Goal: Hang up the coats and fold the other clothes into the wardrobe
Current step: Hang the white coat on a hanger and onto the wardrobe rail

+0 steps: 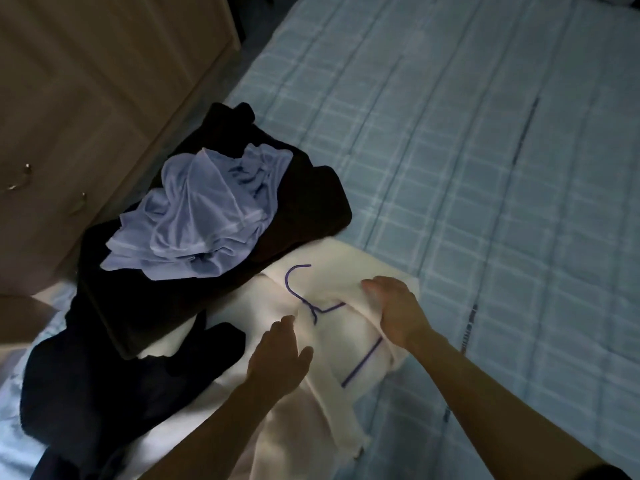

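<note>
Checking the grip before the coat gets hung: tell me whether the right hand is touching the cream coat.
Touching. In the head view the right hand grips a fold of the cream coat, its fingers curled into the fabric beside the purple hanger.

I count two hands: left hand (pixel 277 355) at 6 o'clock, right hand (pixel 394 310) at 5. One purple hanger (pixel 313 306). One cream coat (pixel 294 375). One lilac garment (pixel 201 216) at 9. At least two dark garments, brown one (pixel 304 202), navy one (pixel 86 386) at 8; exact number unclear. One bed (pixel 485 168). One wardrobe (pixel 86 81) at 10, three handles (pixel 78 204).
</note>
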The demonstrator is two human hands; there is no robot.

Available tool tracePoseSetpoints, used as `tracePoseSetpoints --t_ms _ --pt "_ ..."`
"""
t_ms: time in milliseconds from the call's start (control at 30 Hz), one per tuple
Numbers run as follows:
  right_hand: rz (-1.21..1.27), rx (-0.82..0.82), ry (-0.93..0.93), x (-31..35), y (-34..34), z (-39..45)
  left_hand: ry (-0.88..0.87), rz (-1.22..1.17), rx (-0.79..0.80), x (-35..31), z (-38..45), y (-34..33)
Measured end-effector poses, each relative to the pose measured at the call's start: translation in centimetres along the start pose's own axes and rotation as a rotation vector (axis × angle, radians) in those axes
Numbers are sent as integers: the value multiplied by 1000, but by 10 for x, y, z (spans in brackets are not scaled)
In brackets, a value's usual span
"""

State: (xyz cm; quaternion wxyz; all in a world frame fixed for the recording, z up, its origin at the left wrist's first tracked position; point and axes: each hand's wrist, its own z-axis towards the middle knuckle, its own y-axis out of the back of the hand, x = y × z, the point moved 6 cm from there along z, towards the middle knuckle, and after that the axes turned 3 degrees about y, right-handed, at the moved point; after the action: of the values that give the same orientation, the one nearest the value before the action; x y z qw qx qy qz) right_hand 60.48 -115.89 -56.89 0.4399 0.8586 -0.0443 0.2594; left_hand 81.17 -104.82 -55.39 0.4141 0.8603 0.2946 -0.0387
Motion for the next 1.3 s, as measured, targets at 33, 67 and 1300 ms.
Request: tracePoseSetpoints --t_ms 33,67,1300 --pt "-10 21 11 0 -7 4 12 -7 11 -1 5 -3" --pt "-30 34 24 1 -13 7 27 -21 21 -2 8 -7" --pt "128 -368 -78 36 74 -247 -458 -19 -334 -84 -192 64"
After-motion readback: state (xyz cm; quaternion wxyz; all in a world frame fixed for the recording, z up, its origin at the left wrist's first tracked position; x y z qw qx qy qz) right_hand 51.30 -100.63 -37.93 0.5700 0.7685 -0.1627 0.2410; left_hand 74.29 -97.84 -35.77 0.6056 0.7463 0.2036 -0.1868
